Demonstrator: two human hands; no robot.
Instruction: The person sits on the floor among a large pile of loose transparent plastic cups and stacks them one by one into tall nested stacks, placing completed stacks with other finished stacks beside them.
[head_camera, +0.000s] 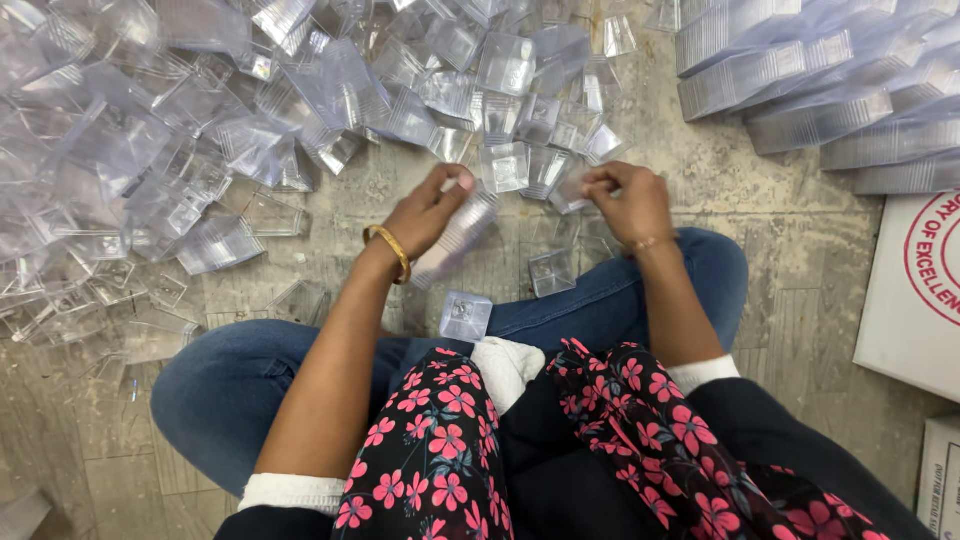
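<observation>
I sit cross-legged on a concrete floor. My left hand (432, 212), with a gold bangle at the wrist, grips a nested stack of clear plastic cups (458, 240) that slants down toward my knee. My right hand (628, 203) pinches a single clear plastic cup (572, 190) by its rim, close to the top end of the stack. Two loose clear cups lie by my legs, one (465, 316) on my left knee and one (552, 272) on the floor in front.
A big heap of loose clear cups (200, 130) covers the floor at left and ahead. Bagged rows of stacked cups (800, 80) lie at the top right. A white cardboard box (915, 290) stands at the right edge, another box (940, 475) below it.
</observation>
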